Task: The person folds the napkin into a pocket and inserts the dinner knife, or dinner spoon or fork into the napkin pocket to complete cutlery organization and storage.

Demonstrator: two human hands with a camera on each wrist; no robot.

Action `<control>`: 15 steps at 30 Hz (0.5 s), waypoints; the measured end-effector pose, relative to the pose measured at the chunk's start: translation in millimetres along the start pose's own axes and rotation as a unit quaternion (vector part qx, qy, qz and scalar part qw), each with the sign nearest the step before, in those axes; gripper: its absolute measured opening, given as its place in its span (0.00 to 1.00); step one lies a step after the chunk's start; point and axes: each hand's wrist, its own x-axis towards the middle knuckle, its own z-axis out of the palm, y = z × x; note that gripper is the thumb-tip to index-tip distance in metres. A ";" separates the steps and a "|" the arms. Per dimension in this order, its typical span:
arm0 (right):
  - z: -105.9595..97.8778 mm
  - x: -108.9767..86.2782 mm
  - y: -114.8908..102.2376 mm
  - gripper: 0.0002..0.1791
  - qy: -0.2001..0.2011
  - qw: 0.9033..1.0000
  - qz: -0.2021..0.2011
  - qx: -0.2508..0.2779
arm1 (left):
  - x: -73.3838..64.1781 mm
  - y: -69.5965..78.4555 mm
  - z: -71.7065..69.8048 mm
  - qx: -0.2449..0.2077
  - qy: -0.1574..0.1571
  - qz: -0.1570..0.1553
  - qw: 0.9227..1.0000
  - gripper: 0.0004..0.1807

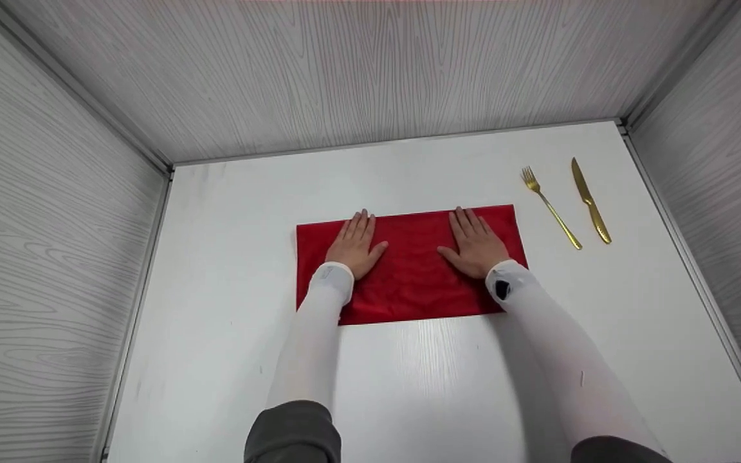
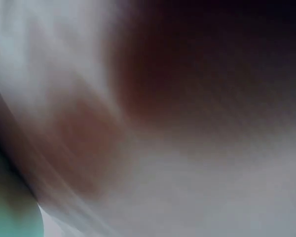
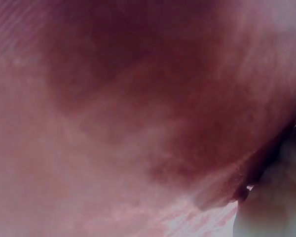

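Note:
A red cloth [image 1: 409,283], a flat rectangle with a few soft wrinkles, lies on the white table. On its left part rests my left hand [image 1: 354,247], palm down with fingers straight and thumb out to the side. My right hand [image 1: 473,247] lies flat on the right part in the same way, its thumb pointing toward the left one. Bare cloth shows between the two hands. Both wrist views are blurred and mostly covered, so they add little.
To the right of the cloth lie a gold fork [image 1: 552,209] and, beside it, a gold knife [image 1: 590,202]. The white table [image 1: 229,257] is bordered by grey wood-grain panels [image 1: 370,71] at the back, left and right.

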 end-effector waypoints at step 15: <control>0.1 -0.9 0.9 0.49 0.005 1.000 -0.004 0.001 | -17.8 -66.3 -6.7 -0.013 0.021 -0.077 0.997 0.44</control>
